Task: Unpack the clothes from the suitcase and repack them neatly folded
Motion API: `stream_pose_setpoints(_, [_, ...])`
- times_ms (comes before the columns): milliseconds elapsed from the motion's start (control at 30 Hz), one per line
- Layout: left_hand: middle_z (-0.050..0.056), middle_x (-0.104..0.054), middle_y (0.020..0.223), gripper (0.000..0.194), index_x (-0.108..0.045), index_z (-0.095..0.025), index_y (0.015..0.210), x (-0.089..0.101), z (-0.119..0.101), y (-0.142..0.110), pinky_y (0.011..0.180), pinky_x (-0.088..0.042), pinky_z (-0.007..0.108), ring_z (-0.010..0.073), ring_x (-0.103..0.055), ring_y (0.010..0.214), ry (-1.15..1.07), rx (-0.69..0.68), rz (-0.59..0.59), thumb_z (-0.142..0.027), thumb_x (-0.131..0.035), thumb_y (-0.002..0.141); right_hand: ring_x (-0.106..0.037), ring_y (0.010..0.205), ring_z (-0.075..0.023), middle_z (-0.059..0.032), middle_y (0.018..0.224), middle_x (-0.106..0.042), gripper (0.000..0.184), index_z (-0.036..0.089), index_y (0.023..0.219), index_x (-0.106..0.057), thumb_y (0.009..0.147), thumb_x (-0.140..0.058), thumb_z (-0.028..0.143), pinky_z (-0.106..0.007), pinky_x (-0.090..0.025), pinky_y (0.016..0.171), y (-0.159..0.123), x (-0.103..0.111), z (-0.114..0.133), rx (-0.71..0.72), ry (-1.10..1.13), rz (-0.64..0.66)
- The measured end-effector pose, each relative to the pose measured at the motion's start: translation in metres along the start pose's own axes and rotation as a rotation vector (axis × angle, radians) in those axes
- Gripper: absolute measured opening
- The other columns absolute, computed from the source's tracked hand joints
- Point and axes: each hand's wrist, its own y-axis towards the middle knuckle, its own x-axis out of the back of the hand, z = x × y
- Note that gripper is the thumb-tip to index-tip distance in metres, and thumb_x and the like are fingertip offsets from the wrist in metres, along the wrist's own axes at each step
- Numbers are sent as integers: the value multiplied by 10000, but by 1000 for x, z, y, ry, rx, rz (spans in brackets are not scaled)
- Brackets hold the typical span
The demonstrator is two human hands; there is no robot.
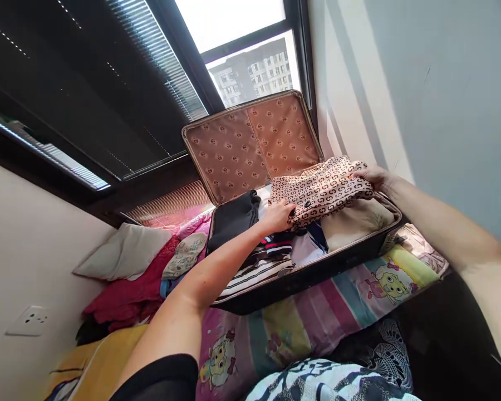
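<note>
A folded beige garment (321, 189) with a dark repeated print and dark buttons is stretched between my two hands above an open suitcase (309, 278). My left hand (279, 216) grips its near left edge, fingers closed on the cloth. At the garment's far right end, my right hand (373, 176) is closed on the fabric, its fingertips partly hidden. Below lie folded clothes: a black garment (234, 220) at the left, a striped garment (250, 275) at the near left and a tan garment (354, 223) at the right. The suitcase lid (254, 147) stands raised, with a brown patterned lining.
The suitcase rests on a bed with a colourful cartoon sheet (284, 323). To the left are a pale pillow (123, 253) and red bedding (129, 298). Behind the lid is a window (254, 67); a white wall (442, 83) stands close on the right.
</note>
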Motion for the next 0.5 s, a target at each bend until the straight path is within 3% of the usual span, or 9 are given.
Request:
stream_pose_setpoints(67, [151, -661, 1386, 454, -667, -226, 1412, 11, -12, -2, 1121, -543, 456, 343, -684, 1285, 61, -27, 19, -233, -630, 959, -750, 762, -257, -199, 899, -780, 300, 22, 1140, -759, 848, -709, 69, -434, -650, 809, 14, 5, 21, -48, 80, 73])
stream_pose_setpoints(133, [157, -695, 1330, 387, -691, -187, 1323, 23, -26, -12, 1073, -569, 435, 330, -709, 1240, 89, -14, 22, -138, -554, 965, -771, 858, -259, -214, 1000, -796, 320, 21, 1165, -771, 851, -715, 48, -421, -649, 857, 22, 12, 46, -16, 65, 134])
stream_pose_setpoints(233, [173, -718, 1278, 351, -667, -163, 1307, 43, -60, -36, 1034, -590, 444, 342, -724, 1202, 50, 12, -38, -152, -563, 972, -782, 960, -224, -210, 1102, -806, 158, 22, 1019, -796, 912, -702, 91, -353, -621, 893, 33, 27, 82, 65, -16, 194])
stream_pose_setpoints(300, [177, -718, 1265, 418, -609, -173, 1397, 54, -94, -50, 1002, -606, 455, 342, -738, 1163, -39, -16, -90, -199, -596, 980, -770, 980, -159, -203, 1128, -796, 329, -30, 890, -762, 1020, -530, 164, -295, -553, 882, 46, 36, 99, 106, -74, 242])
stream_pose_setpoints(367, [172, -699, 1310, 581, -471, -222, 1569, 61, -130, -51, 980, -619, 455, 326, -746, 1138, -160, -113, -147, -274, -610, 1007, -754, 969, -107, -187, 1123, -789, 447, -65, 860, -739, 1034, -403, 173, -268, -508, 851, 64, 36, 106, 128, -138, 313])
stream_pose_setpoints(433, [159, -666, 1384, 688, -350, -281, 1665, 63, -159, -37, 997, -620, 443, 298, -742, 1150, -275, -315, -145, -379, -611, 1036, -757, 928, -104, -159, 1074, -802, 273, -39, 889, -760, 976, -558, 121, -238, -518, 844, 80, 22, 101, 132, -246, 324])
stream_pose_setpoints(500, [157, -620, 1472, 688, -359, -304, 1676, 61, -168, -15, 1070, -593, 455, 294, -710, 1238, -329, -501, -113, -474, -600, 1055, -757, 881, -136, -141, 963, -809, 28, 4, 850, -769, 828, -753, 9, -235, -552, 827, 91, -1, 84, 166, -349, 195])
